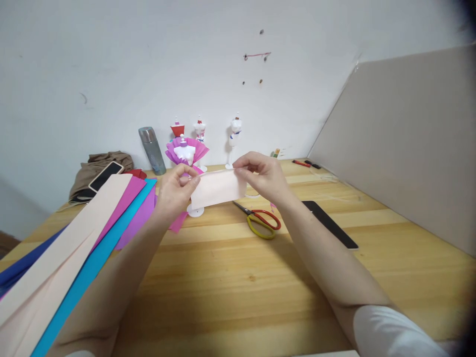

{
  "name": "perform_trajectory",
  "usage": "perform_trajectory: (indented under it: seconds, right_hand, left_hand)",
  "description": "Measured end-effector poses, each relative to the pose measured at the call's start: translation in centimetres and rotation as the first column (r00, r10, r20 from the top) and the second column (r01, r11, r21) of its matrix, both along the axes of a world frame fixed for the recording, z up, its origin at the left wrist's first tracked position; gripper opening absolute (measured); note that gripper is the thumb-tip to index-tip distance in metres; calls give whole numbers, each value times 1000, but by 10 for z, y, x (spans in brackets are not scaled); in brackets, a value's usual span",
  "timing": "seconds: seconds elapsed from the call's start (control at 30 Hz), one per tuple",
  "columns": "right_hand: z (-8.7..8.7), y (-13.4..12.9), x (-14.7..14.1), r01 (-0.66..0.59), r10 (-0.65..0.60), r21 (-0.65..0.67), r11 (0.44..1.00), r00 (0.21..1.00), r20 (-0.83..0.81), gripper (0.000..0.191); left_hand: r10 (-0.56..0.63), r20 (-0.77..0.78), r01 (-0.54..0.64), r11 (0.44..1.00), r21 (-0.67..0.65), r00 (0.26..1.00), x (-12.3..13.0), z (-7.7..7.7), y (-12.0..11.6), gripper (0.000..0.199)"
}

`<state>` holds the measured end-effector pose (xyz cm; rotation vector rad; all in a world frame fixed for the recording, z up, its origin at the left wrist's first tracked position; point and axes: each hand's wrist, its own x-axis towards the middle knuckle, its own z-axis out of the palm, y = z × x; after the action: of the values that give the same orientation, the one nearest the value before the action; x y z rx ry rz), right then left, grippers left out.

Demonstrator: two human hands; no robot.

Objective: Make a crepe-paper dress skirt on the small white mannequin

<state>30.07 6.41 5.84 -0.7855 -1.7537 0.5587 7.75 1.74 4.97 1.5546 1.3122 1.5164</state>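
Pale pink paper (218, 190) is held nr centre of frame by its top edge, pinched btwn thumb & fingers of L hand (176, 191) & R hand (265, 177), & might be creased/torn if tugged unevenly.

Fingers (246, 159) pinch a pale, apparently paper sheet (219, 189).

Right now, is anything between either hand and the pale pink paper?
Nothing visible: the left hand and right hand both pinch the pale pink paper near its upper edge. The scissors lie on the table, not between them.
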Motion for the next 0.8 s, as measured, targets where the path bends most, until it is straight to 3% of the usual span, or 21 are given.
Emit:
perform_trajectory:
  seconds: [0.27, 0.47, 0.57, 0.7, 0.8]
  right_hand:
    - [2, 0, 0, 26, -21, -140, 990, 999, 37, 22]
    - [0, 1, 2, -16, 35, -128, 992, 988, 153, 28]
    - [-1, 2, 2, -38, 60, -117, 992, 980, 192, 29]
    - [-2, 4, 3, 26, -15, -52, 998, 982, 190, 24]
    - [-2, 3, 2, -49, 63, -82, 995, 983, 172, 20]
  left_hand:
    - [61, -114, -54, 997, 63, 992, 1, 3, 4, 22]
    - [31, -115, -10, 983, 182, 993, 2, 3, 3, 18]
    - [33, -112, -12, 983, 184, 993, 1, 2, 2, 17]
    - [65, -137, -42, 985, 165, 988, -2, -1, 4, 18]
    - [-11, -99, 21, 995, 99, 995, -1, -2, 5, 19]
